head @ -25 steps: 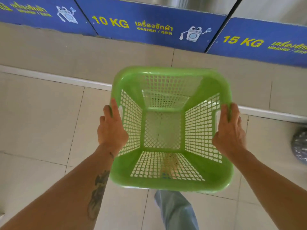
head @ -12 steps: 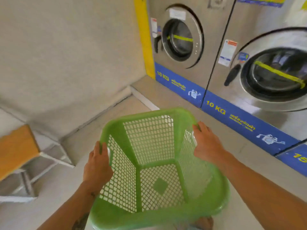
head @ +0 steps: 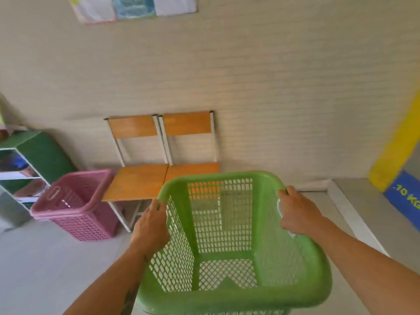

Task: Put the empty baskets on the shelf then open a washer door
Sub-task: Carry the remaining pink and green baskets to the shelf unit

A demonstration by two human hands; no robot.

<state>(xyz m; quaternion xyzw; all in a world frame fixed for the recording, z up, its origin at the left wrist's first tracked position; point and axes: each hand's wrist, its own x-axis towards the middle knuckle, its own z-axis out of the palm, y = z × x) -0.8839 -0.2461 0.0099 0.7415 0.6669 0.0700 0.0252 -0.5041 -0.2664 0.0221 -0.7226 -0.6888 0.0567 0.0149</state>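
While both hands grip it, the green basket (head: 234,242) hangs in mid-air in front of the body, low in the head view and clear of the floor. Bright green plastic, roughly square with rounded corners, a thick smooth rolled rim, walls and bottom of open lattice. Nothing inside; pale floor shows through the bottom mesh, and the far wall lets through a patch of orange chair seat. Mouth faces up and tilts toward the camera.

Left hand (head: 151,226) clamped on the left rim, fingers curled over the edge, forearm bare with a dark mark near the wrist. Right hand (head: 297,214) closed over the right rim at the handle cut-out, fingers wrapped over the top.

Just beyond the basket, two chairs (head: 163,160) stand side by side against the wall, orange wooden seats and backs on white metal frames. Left of the chairs, touching the nearer seat's corner or very close to it, sit pink baskets (head: 75,205) on the floor, same lattice style, what looks like one nested in another. Further left, a green shelf (head: 34,155) with white-edged compartments; contents blurred, not readable.

Wall (head: 250,76) behind is beige, lightly ribbed, with paper posters (head: 134,7) at the top edge. Far right: a yellow strip (head: 395,151) and a blue panel (head: 406,198) lettered "10 KG".
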